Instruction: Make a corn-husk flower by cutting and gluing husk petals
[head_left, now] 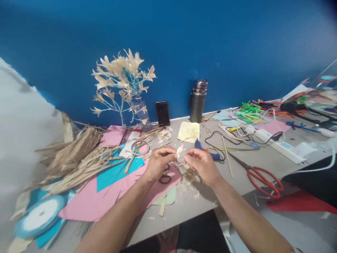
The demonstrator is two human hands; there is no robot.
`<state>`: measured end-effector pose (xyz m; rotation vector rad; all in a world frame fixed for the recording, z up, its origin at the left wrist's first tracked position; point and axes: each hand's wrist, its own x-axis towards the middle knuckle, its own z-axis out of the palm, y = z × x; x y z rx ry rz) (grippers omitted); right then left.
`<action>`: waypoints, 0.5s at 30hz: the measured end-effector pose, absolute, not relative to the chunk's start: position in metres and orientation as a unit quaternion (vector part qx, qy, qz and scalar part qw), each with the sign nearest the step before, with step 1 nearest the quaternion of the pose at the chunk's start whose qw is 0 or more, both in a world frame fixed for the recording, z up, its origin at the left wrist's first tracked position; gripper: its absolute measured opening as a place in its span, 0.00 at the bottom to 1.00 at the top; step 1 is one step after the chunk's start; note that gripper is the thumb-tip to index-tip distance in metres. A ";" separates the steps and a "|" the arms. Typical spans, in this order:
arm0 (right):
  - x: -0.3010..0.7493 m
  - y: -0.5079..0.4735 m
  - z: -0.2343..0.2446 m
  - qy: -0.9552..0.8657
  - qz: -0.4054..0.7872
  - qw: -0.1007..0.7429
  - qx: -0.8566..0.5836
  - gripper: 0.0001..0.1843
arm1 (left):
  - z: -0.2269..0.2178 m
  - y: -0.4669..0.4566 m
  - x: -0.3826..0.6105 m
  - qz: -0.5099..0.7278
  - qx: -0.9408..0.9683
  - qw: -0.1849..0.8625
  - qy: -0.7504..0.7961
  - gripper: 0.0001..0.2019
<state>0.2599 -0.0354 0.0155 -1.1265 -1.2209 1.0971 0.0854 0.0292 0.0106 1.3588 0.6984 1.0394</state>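
My left hand (160,162) pinches a small cream flower (180,151), which looks made of dried husk, between thumb and fingertips. Close beside it on the right, my right hand (202,164) has its fingers pressed together; anything in them is too small to make out. Below both hands lie husk scraps (191,175) and small black-handled scissors (165,179), partly hidden by my left hand. A blue glue gun (214,155) rests just behind my right hand. Similar cream flowers on blue stems (123,75) stand in a clear bottle at the back left.
Dried husks (79,151), pink paper (92,200) and a ribbon spool (40,216) cover the left side. A phone (162,113) and a flask (198,102) stand by the blue wall. Red-handled scissors (264,181), a power strip (280,146) and cables lie to the right.
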 end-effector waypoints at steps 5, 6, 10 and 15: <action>0.254 -0.031 0.016 -0.536 0.423 0.565 -0.464 0.12 | 0.011 0.026 0.088 0.447 0.593 0.585 0.325 0.07; 0.253 -0.030 0.016 -0.541 0.418 0.563 -0.464 0.11 | 0.013 0.026 0.088 0.445 0.596 0.581 0.330 0.08; 0.255 -0.028 0.014 -0.544 0.411 0.552 -0.481 0.11 | 0.018 0.024 0.089 0.439 0.600 0.566 0.356 0.10; 0.259 -0.029 0.011 -0.547 0.399 0.550 -0.488 0.10 | 0.019 0.023 0.091 0.441 0.599 0.560 0.364 0.10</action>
